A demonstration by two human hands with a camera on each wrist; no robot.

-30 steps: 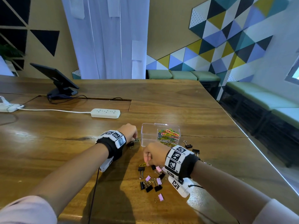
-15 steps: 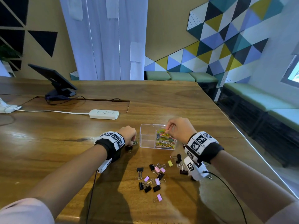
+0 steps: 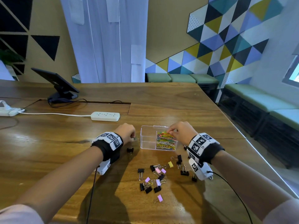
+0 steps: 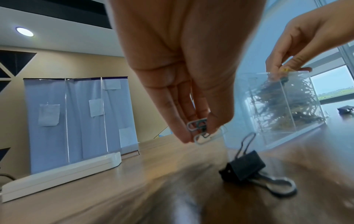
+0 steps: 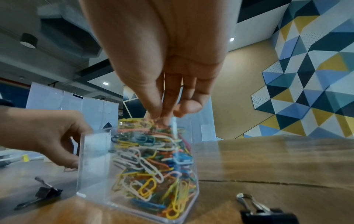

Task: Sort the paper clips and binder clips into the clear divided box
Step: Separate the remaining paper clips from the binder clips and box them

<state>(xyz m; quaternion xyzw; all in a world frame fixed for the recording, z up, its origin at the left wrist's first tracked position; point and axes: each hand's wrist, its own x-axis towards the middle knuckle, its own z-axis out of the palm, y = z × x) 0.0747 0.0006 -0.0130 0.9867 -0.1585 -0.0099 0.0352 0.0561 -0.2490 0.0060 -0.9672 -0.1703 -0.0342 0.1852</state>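
Note:
The clear divided box (image 3: 146,141) stands on the wooden table. Its right compartment is heaped with coloured paper clips (image 3: 166,140); the left one shows nothing inside. My right hand (image 3: 169,130) hovers over that heap, fingertips (image 5: 153,112) pinched together on a yellow paper clip (image 4: 285,69) at the rim. My left hand (image 3: 131,137) is just left of the box and pinches two silver paper clips (image 4: 199,131) above the table. A black binder clip (image 3: 130,149) lies under it. Several black and pink binder clips (image 3: 155,178) and a yellow one (image 3: 170,164) lie scattered in front of the box.
A white power strip (image 3: 105,116) with its cord lies behind my left hand, and a tablet on a stand (image 3: 58,84) is farther back. The table's right edge (image 3: 258,156) runs close by my right forearm. Green benches line the wall.
My right hand has risen from the binder clips near the table front to the box's right compartment. My left hand has stayed beside the box's left wall.

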